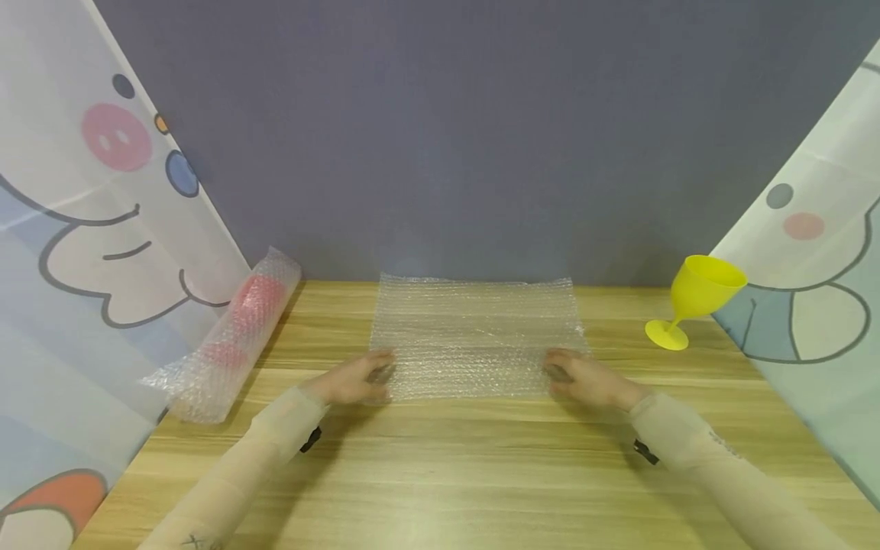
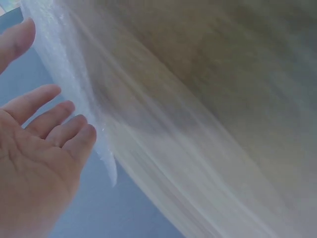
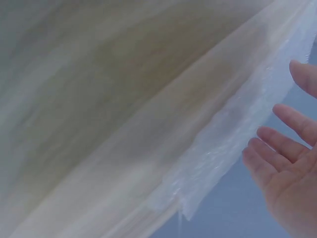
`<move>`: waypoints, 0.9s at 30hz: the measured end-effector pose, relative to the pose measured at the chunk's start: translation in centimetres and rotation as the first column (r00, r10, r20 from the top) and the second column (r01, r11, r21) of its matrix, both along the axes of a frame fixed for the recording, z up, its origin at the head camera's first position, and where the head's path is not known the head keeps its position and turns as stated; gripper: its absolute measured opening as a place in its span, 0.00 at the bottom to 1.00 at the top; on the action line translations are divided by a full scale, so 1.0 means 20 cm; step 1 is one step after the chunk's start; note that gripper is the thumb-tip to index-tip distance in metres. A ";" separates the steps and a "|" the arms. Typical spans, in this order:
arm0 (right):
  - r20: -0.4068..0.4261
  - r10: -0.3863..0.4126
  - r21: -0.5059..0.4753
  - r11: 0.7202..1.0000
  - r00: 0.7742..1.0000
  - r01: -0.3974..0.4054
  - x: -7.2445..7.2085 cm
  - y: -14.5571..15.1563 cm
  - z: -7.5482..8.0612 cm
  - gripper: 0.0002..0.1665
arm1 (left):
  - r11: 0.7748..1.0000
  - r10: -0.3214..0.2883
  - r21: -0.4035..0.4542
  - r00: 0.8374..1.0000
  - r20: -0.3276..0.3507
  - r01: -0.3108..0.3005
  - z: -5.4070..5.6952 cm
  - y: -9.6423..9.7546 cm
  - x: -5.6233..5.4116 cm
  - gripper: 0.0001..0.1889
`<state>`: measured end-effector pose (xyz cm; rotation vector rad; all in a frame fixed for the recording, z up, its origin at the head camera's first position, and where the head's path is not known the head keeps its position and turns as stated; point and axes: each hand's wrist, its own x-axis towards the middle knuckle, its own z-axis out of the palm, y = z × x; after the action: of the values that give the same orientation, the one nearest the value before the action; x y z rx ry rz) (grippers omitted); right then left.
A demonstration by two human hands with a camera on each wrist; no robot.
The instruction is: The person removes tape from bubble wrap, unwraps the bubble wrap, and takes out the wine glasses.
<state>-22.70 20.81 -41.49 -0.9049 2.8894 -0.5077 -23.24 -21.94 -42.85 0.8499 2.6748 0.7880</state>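
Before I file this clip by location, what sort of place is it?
Probably a staged tabletop booth: a wood-grain table, a plain grey backdrop, and cartoon-printed sheets on both sides.

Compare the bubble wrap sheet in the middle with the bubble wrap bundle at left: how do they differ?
The bubble wrap sheet is spread out; the bubble wrap bundle is rolled up, longer than wide. The sheet shows wooden table through it; the bundle shows something red inside. Both are clear, bubbly plastic.
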 end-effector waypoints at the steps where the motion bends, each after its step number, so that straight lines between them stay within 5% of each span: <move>1: 0.005 -0.001 -0.006 1.000 1.000 0.001 0.01 -0.01 0.00 0.29 | 1.000 0.002 -0.005 1.000 -0.010 -0.002 0.01 -0.01 0.01 0.34; 8: -0.009 0.011 -0.057 0.998 1.000 -0.012 0.07 -0.06 0.04 0.29 | 0.994 0.103 -0.013 0.987 -0.123 -0.105 0.09 -0.11 0.14 0.30; 14: -0.046 -0.018 -0.104 0.994 0.999 0.014 0.10 -0.11 0.05 0.29 | 0.960 0.274 0.032 0.917 -0.289 -0.277 0.21 -0.31 0.21 0.29; 16: -0.054 -0.047 -0.116 0.992 0.997 0.041 0.11 -0.12 0.05 0.29 | 0.948 0.317 0.064 0.900 -0.298 -0.313 0.26 -0.38 0.22 0.29; 22: -0.011 -0.092 -0.148 0.985 0.996 0.090 0.12 -0.15 0.03 0.30 | 0.915 0.404 0.092 0.885 -0.233 -0.393 0.37 -0.62 0.17 0.31; 27: 0.020 -0.087 -0.158 0.983 0.996 0.089 0.13 -0.17 0.02 0.29 | 0.875 0.478 0.015 0.856 -0.197 -0.485 0.38 -0.85 0.07 0.33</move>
<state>-20.04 17.45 -41.19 -0.7907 2.9215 -0.7584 -21.81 -39.00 -35.18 0.2439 3.1201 0.7829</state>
